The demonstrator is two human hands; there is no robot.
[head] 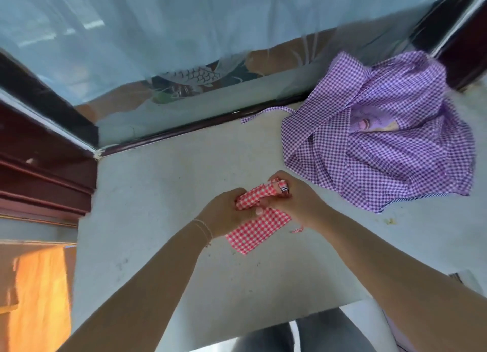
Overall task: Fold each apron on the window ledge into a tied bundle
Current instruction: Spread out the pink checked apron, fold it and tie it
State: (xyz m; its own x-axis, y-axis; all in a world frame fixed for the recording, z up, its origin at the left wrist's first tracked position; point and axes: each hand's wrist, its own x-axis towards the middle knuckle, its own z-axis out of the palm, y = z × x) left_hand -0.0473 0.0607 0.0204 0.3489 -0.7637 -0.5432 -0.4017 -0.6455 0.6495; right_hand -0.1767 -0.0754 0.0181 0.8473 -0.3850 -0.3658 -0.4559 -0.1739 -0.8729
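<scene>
Both forearms reach in from the near edge of the window ledge [158, 193] and converge near its middle. The left hand [226, 212] comes from the lower left, wrist bent slightly, a thin bracelet [204, 230] on it; its fingers curl around the left end of the rolled part of the red checked apron [257, 225], so that grip is closed on the cloth. The right hand [292, 196] comes from the lower right, its back facing up, the fingers wrapped over the far right end of the same roll; its grip also holds the apron, and the fingertips themselves are hidden under the fabric.

The red apron is folded into a narrow strip with its far part rolled up. The roll's long axis runs from lower left to upper right, between the two hands. The flat unrolled part lies on the ledge just beneath the hands, stretching toward the near edge. A thin red tie [297, 230] pokes out under the right wrist.

A purple checked apron [382, 151] lies crumpled and loose toward the far right corner of the ledge, apart from the hands, with one strap [266, 113] trailing left along the window frame.
</scene>
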